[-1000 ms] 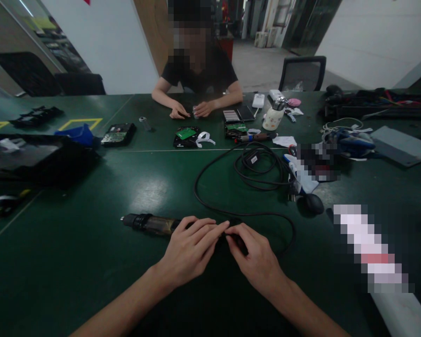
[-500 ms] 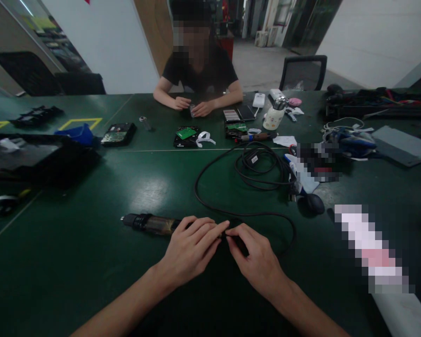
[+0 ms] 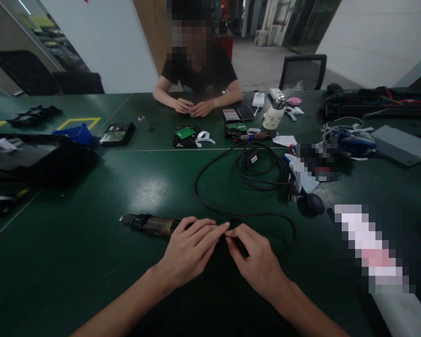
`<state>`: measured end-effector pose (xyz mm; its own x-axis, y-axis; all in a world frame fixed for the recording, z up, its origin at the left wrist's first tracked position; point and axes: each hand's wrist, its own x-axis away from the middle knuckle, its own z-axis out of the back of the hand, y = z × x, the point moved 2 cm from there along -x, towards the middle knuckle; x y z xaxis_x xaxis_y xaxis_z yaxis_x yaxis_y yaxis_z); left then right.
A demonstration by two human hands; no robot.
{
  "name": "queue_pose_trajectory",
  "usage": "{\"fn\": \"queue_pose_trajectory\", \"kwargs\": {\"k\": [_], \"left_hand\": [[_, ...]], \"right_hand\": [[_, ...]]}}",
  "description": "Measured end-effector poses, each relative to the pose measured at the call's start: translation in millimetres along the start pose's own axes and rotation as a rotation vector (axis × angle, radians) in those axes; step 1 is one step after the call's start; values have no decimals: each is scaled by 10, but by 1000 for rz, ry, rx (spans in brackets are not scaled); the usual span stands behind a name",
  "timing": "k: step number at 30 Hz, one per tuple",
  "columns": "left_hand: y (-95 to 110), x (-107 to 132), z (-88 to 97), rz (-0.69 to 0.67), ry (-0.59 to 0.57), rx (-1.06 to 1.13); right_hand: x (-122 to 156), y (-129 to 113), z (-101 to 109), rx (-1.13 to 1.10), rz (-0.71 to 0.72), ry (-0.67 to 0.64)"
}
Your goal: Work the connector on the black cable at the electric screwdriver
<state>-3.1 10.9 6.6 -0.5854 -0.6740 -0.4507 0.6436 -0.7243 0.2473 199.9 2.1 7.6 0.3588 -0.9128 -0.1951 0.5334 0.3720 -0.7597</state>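
A dark, long corded tool (image 3: 150,223) lies on the green table (image 3: 91,262) just in front of me, its tip pointing left. My left hand (image 3: 191,250) rests over the tool's rear end with fingers curled around it. My right hand (image 3: 254,260) pinches the black part where the cable (image 3: 210,206) leaves the tool. The fingertips of both hands almost touch. The cable loops away to a coil (image 3: 257,166) further back.
Across the table a person (image 3: 196,65) handles a small object with both hands. Circuit boards (image 3: 185,135), a white bottle (image 3: 272,117), a black blower bulb (image 3: 314,202), a black tray (image 3: 35,159) at left and a tangle of tools at right lie about.
My hands and the tool have barely moved. The person opposite has shifted their hands slightly.
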Motion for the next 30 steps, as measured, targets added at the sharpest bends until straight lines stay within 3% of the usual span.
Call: {"fn": "queue_pose_trajectory", "kwargs": {"k": [21, 30], "left_hand": [[-3, -4, -5, 20, 39, 6], [8, -4, 12, 9, -3, 18]], "right_hand": [[-11, 4, -15, 5, 7, 10], [-3, 10, -15, 22, -3, 5]]}}
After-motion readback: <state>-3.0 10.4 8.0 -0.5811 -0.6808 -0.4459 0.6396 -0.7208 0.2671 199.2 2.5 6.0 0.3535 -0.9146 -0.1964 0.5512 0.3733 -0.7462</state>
